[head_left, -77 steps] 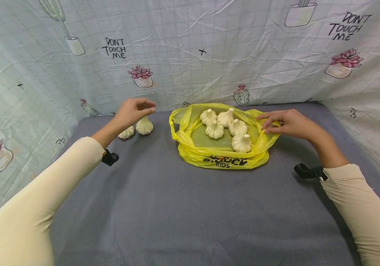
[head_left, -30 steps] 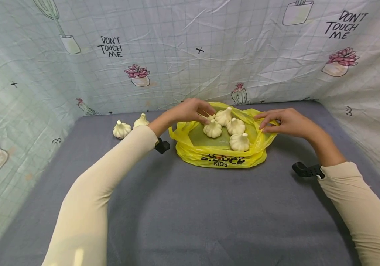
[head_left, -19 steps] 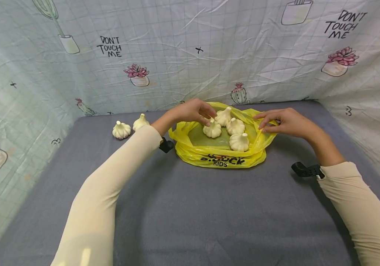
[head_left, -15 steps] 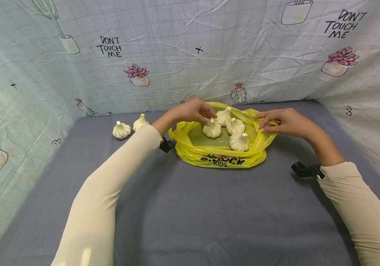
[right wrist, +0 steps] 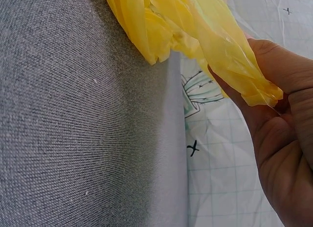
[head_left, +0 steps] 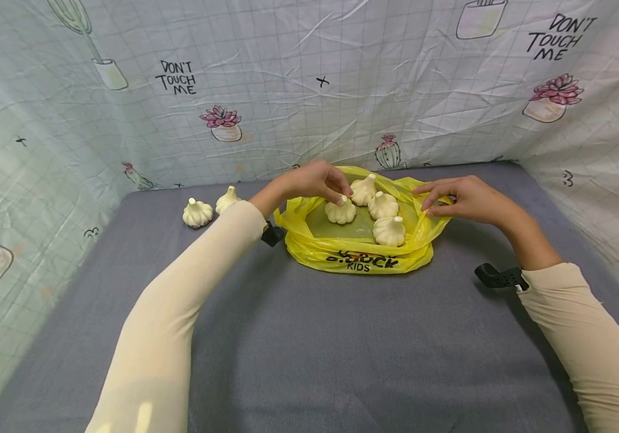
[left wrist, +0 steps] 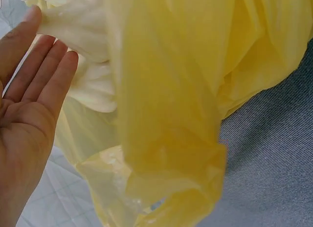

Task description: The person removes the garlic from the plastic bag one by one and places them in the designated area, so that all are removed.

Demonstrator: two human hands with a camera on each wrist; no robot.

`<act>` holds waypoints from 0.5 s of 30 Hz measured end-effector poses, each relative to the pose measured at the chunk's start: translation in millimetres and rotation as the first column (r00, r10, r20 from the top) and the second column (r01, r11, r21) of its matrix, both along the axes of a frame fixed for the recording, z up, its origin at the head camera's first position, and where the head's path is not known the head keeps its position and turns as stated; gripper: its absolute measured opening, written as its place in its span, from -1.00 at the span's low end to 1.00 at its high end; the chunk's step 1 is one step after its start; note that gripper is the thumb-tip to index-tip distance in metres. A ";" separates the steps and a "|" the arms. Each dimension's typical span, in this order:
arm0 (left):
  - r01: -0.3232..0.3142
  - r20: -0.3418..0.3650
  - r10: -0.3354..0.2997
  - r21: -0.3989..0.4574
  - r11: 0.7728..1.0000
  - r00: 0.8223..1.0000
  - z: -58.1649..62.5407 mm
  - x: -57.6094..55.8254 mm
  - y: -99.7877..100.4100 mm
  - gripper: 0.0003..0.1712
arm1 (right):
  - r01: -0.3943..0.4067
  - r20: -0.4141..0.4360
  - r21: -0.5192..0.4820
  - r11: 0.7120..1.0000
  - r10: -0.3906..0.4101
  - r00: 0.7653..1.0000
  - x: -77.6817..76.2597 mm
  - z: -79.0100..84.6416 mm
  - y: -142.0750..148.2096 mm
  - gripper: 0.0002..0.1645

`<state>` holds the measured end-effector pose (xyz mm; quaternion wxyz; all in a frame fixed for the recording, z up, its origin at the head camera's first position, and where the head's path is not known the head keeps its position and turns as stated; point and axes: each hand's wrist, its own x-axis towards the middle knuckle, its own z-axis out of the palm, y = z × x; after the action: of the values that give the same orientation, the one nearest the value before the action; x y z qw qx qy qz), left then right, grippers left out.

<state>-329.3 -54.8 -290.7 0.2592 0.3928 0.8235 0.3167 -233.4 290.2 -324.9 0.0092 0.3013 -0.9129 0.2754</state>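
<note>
A yellow plastic bag [head_left: 309, 248] with black lettering lies with its mouth spread wide, several garlic bulbs inside. My left hand [head_left: 316, 179] reaches over its left rim and pinches a garlic bulb [head_left: 340, 212] by the stem. In the left wrist view that bulb [left wrist: 80, 26] is at the thumb tip, and the other fingers of the left hand [left wrist: 32, 100] extend beside it. At the right side, my right hand [head_left: 468, 197] holds the bag's edge; the right wrist view shows the plastic [right wrist: 227, 51] between thumb and fingers. My left hand hides part of the bag's interior.
Two more garlic bulbs, one nearer the left [head_left: 198, 213] and one partly behind my left sleeve [head_left: 227, 198], stand on the grey tabletop [head_left: 341, 349]. A patterned cloth [head_left: 287, 90] closes off the back and sides.
My left hand has come from above the two outside bulbs rightward to the bag. The bulb at its fingers has just shifted slightly left. My right hand stays at the bag's edge.
</note>
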 end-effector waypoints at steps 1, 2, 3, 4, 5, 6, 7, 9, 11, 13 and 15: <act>0.003 0.021 -0.003 0.005 1.000 1.000 -0.6 0.0 0.1 -0.75 | 0.001 0.001 0.002 1.000 -0.001 1.000 -0.3 -0.1 0.1 -0.84; 0.006 0.045 -0.007 0.010 1.000 0.999 -1.2 0.0 0.3 -0.75 | 0.002 0.002 0.003 1.000 -0.002 1.000 -0.4 0.0 0.1 -0.84; 0.011 0.064 -0.011 0.013 1.000 0.998 -1.7 0.0 0.6 -0.76 | 0.004 0.004 0.005 1.000 -0.004 1.000 -0.8 -0.1 0.1 -0.84; 0.016 0.079 -0.017 0.016 1.000 0.997 -2.0 0.0 0.6 -0.78 | 0.005 0.005 0.006 1.000 -0.006 1.000 -1.1 0.0 0.1 -0.83; 0.021 0.087 -0.023 0.016 1.000 0.996 -2.4 -0.1 0.8 -0.79 | 0.007 0.007 0.006 1.000 -0.007 1.000 -1.4 -0.2 0.2 -0.83; 0.026 0.093 -0.027 0.014 1.000 0.995 -2.8 -0.4 0.9 -0.80 | 0.007 0.008 0.005 1.000 -0.007 1.000 -1.3 -0.1 0.3 -0.83; 0.028 0.100 -0.029 0.012 1.000 0.995 -3.0 -0.7 1.1 -0.81 | 0.007 0.007 0.006 1.000 -0.007 1.000 -1.6 -0.1 0.3 -0.83; 0.043 0.102 -0.044 0.005 0.999 0.994 -3.5 -1.6 1.0 -0.76 | 0.005 0.006 0.008 1.000 -0.006 1.000 -1.9 0.0 0.1 -0.83; 0.070 0.086 -0.070 -0.006 0.998 0.994 -3.7 -2.8 0.5 -0.69 | 0.001 0.004 0.005 1.000 -0.001 1.000 -1.6 0.4 0.2 -0.83; 0.098 0.089 -0.096 -0.011 0.995 0.991 -3.6 -4.0 -0.6 -0.62 | 0.001 0.004 0.008 1.000 -0.001 1.000 -1.8 0.4 0.2 -0.83; 0.129 0.094 -0.127 -0.015 0.991 0.987 -3.2 -5.5 -2.2 -0.60 | 0.000 0.004 0.009 1.000 -0.001 1.000 -1.6 0.4 0.5 -0.83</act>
<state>-334.8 -57.0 -293.9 0.3210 0.4272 0.7869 0.3086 -235.0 290.7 -324.5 0.0061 0.3005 -0.9142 0.2719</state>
